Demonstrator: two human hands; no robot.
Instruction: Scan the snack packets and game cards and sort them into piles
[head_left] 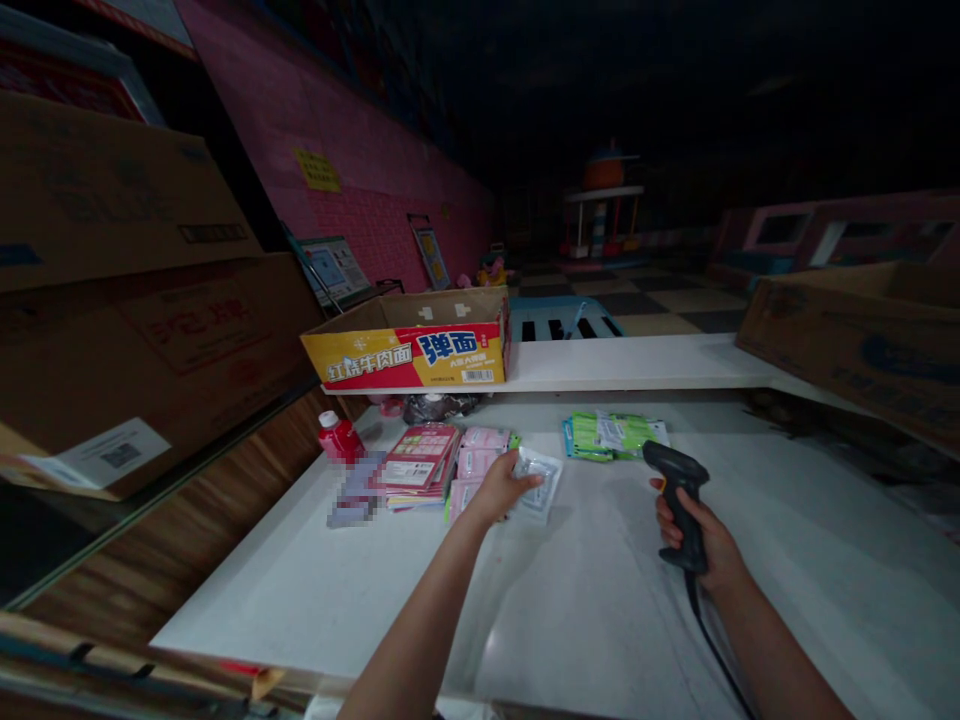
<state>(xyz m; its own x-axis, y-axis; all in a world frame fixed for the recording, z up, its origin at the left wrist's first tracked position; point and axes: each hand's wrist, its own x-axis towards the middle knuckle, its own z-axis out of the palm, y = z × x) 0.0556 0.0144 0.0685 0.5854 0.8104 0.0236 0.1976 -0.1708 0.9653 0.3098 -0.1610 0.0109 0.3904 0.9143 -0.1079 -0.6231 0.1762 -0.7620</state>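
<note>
My right hand (709,545) is wrapped round the grip of a black handheld barcode scanner (677,495), head up and pointing away from me, its cable trailing back along my forearm. My left hand (501,490) reaches forward onto a clear plastic packet (541,478) on the white counter (600,600), fingers pressed on its left edge. Just left of that hand lie pink packets (480,450) and a stack of red and pink packets (418,462). Green packets (609,436) lie beyond the scanner.
A small red bottle with a white cap (337,436) stands at the counter's left. A yellow and red cardboard carton (416,345) sits on a raised white shelf (637,362). Large cardboard boxes (135,330) stand left, another box (862,335) right.
</note>
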